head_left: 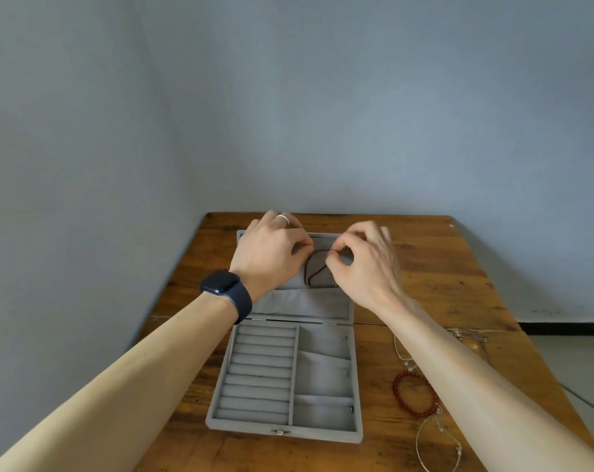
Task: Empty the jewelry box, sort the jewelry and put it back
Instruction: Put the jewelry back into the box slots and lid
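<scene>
A grey velvet jewelry box (pixel 217 408) lies open on the wooden table (pixel 435 274), its lid flat at the far side. Ring rolls fill the left of its tray; the compartments on the right look bare. Over the lid my left hand (pixel 270 253) and my right hand (pixel 363 260) each pinch one end of a thin dark red bead necklace (pixel 314 267), which hangs down in a loop against the lid's lining. A red bead bracelet (pixel 414 393) lies on the table right of the box, partly under my right forearm.
Thin silver chains (pixel 403 356) and a silver bangle (pixel 435 447) lie on the table right of the box, near its front right corner. More small jewelry (pixel 466 335) sits beyond my right forearm. A grey wall stands behind the table.
</scene>
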{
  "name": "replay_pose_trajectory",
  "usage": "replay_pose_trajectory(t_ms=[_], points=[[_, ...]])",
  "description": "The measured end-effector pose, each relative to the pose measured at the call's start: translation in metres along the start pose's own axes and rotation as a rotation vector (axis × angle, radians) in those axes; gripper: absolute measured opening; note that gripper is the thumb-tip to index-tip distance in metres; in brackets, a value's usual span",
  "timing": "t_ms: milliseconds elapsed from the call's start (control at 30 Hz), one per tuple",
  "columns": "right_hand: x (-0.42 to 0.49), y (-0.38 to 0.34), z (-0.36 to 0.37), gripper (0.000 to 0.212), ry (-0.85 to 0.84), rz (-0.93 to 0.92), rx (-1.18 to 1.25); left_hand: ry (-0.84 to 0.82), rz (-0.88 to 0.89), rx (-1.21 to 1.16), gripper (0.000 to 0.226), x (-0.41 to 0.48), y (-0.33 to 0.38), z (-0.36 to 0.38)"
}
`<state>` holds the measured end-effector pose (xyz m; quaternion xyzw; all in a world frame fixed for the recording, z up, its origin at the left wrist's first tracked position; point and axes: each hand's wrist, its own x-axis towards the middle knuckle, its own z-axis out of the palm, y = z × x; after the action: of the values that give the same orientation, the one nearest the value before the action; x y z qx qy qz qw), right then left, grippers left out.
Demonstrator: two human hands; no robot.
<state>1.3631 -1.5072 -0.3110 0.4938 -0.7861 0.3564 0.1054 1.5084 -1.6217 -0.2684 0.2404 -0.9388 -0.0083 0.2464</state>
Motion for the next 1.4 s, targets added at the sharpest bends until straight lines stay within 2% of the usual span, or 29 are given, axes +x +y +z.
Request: replay_pose_trajectory(t_ms=[167, 267, 433, 700, 800, 900, 1100, 1167, 1400], points=[[0.003, 0.002, 0.0, 0.009, -0.026, -0.039, -0.068, 0.045, -0.024, -0.004, 0.014, -0.002, 0.002, 0.004], [0.002, 0.003, 0.0, 0.007, -0.08, -0.105, -0.093, -0.033, 0.001, -0.05, 0.021, -0.002, 0.003, 0.004], [0.005, 0.001, 0.0, 0.009, -0.106, -0.144, -0.048, -0.092, -0.029, -0.029, 0.018, 0.002, 0.0, 0.009], [0.014, -0.01, 0.004, 0.011, -0.012, -0.12, -0.125, -0.043, -0.066, 0.014, 0.019, 0.005, 0.006, 0.016], [0.017, -0.014, 0.005, 0.009, 0.041, -0.151, -0.184, -0.011, -0.06, 0.06, 0.016, 0.007, 0.008, 0.017], [0.014, -0.013, 0.006, 0.008, 0.058, -0.19, -0.225, 0.01, -0.09, 0.007, 0.012, 0.008, 0.006, 0.017], [0.0, -0.004, 0.0, 0.005, -0.102, -0.258, -0.24, -0.144, -0.048, -0.029, 0.038, 0.004, -0.004, 0.014], [-0.006, -0.001, -0.003, 0.007, -0.137, -0.246, -0.192, -0.156, -0.047, -0.026, 0.041, 0.003, -0.004, 0.011], [-0.028, -0.004, -0.027, 0.02, -0.056, -0.213, -0.033, -0.132, -0.042, -0.02, 0.051, -0.003, 0.006, -0.012]])
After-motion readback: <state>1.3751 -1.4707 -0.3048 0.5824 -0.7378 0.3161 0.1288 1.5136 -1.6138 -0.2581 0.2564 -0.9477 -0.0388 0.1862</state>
